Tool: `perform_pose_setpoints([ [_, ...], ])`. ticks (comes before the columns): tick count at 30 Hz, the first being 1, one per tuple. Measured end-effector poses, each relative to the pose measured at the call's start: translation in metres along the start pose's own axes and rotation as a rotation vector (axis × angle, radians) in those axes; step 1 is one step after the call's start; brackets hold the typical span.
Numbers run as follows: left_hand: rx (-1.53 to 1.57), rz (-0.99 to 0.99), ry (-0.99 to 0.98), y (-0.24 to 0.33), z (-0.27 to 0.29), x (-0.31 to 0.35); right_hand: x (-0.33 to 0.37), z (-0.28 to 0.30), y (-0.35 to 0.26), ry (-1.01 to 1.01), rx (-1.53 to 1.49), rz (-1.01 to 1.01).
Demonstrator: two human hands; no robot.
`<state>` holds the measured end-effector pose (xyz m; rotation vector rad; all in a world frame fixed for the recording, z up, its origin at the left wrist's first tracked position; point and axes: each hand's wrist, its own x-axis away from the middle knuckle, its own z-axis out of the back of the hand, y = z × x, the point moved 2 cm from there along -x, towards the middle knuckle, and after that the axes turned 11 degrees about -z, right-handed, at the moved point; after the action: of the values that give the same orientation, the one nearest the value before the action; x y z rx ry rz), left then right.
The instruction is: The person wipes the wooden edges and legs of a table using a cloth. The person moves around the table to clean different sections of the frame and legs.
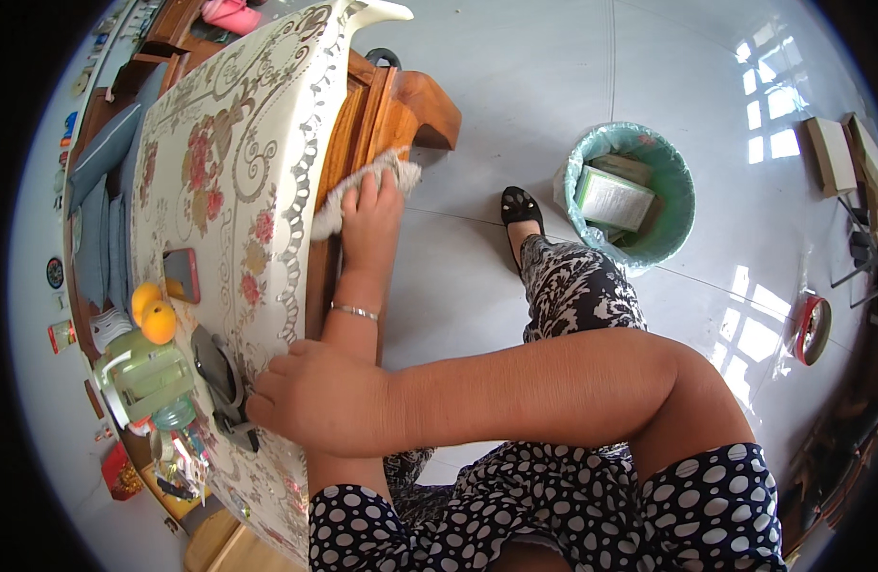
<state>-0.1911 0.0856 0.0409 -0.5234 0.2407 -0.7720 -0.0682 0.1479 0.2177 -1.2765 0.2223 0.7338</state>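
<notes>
My left hand, with a silver bracelet at the wrist, presses a pale, fluffy cloth against the wooden side of the table. Its fingers are bent over the cloth. Across my left forearm reaches my right arm. At the table's edge, my right hand has its fingers curled over the border of a cream tablecloth with red flowers; the thumb is hidden. A black strapped object lies on the tablecloth just beyond the right fingers.
On the table stand two oranges, a phone and a clear pitcher. A lined green bin holding a box stands on the tiled floor, near my shoe. A round red tin lies farther right.
</notes>
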Motion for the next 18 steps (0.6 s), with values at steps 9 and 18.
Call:
perform_pose_setpoints([
  [9,-0.033,-0.122,-0.348,0.047,0.068,0.161,0.004,-0.004,-0.007,-0.069,0.127,0.049],
  [18,0.328,0.149,-0.651,0.071,0.093,0.238,0.008,0.003,-0.008,-0.105,0.138,0.098],
])
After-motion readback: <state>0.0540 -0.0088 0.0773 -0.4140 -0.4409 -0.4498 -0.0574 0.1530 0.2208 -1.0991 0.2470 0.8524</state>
